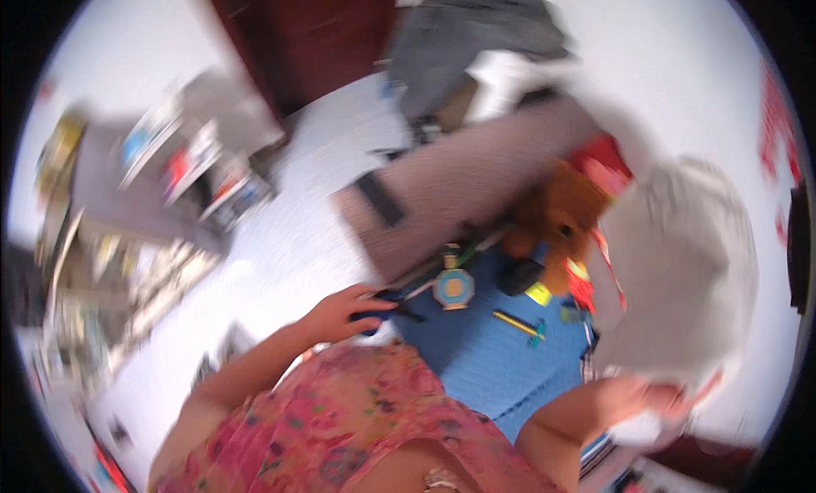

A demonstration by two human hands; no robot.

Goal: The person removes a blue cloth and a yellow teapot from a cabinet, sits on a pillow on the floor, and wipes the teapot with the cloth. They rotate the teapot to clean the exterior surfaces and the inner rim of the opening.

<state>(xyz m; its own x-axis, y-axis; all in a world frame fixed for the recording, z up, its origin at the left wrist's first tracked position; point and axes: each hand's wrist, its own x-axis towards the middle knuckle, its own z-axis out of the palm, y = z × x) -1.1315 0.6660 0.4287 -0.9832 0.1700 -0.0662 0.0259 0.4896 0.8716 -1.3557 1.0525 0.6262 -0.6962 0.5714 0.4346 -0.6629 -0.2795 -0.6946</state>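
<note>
My left hand (347,314) is at the near left edge of a blue cloth-covered surface (484,365), with its fingers on a dark blue thing, perhaps scissors. Just beyond it lies an octagonal blue and cream object (454,289). A yellow stick-like item (517,323) with a teal end rests on the blue cloth. My right hand (663,397) is off to the right, blurred, near a whitish bag or cover (676,276); whether it holds anything is unclear. A brown plush toy (570,219) sits at the far right of the cloth.
A brownish padded panel (472,180) runs along the far side of the cloth. Beyond it is a dark grey bag or cloth (472,47). Open shelves (172,149) with various items stand at left, near a dark red door or cabinet (319,40). A black round object (523,276) lies by the plush toy.
</note>
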